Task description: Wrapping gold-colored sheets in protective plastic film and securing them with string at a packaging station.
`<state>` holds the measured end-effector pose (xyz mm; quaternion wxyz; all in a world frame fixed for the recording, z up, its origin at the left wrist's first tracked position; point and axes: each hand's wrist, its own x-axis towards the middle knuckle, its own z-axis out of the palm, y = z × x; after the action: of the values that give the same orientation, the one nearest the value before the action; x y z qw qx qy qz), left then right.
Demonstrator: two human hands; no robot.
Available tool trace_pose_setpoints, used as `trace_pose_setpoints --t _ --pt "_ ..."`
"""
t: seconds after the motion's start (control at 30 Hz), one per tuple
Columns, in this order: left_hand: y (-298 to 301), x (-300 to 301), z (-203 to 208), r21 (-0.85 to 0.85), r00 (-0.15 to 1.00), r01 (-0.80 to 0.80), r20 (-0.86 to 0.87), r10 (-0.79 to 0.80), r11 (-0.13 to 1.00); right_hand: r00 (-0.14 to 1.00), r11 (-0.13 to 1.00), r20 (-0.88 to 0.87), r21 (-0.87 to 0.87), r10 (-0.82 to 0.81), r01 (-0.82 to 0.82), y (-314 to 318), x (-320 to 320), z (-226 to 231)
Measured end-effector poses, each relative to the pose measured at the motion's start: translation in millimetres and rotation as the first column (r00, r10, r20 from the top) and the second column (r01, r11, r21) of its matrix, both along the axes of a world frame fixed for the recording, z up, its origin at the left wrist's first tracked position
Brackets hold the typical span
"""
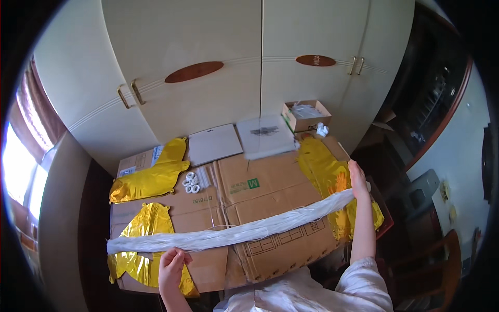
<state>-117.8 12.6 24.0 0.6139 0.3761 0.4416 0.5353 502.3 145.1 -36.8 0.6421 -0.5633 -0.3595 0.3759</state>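
Observation:
A long bundle of white thread (249,232) lies across the cardboard, from the left edge to the right side. My left hand (173,265) is just below its left part, fingers curled into a pinch; whatever they hold is too small to make out. At the bundle's right end, my right hand (358,179) rests against the strands with fingers straight and pointing away from me. Beneath that end is a yellow foil sheet (317,161), and another piece of yellow foil (143,223) lies under the left end.
Flattened cardboard (208,213) covers the table. Behind the bundle lie another yellow foil piece (150,179), several white rings (192,183), a grey flat panel (215,145) and a clear plastic sheet (265,138). An open box (306,115) stands before the cream cabinet (208,31). A wooden chair (442,265) is at right.

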Motion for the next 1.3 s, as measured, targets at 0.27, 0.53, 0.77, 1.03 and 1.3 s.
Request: trace_pose_setpoints --t 0.27,0.53,0.77,1.03,1.3 --pt "-9 26 28 -0.017 0.976 0.114 -0.186 -0.115 0.993 0.788 0.800 0.295 0.110 0.540 -0.589 -52 -167 88" --pt "-18 75 85 0.022 0.886 0.460 -0.085 -0.456 0.888 0.155 0.261 0.556 -0.116 0.817 -0.958 -113 -334 107" --pt "-21 73 50 0.138 0.793 -0.055 0.608 -0.041 0.989 0.361 0.424 0.447 -0.046 0.819 -0.905 -112 -337 87" --pt "-10 74 41 0.563 0.592 0.315 -0.746 0.305 0.764 0.425 0.515 0.675 0.077 0.603 -0.853 -109 -319 124" --pt "-18 73 25 0.444 0.996 0.023 0.069 -0.060 0.896 0.369 0.490 0.831 0.137 0.417 -0.861 -112 -345 89"
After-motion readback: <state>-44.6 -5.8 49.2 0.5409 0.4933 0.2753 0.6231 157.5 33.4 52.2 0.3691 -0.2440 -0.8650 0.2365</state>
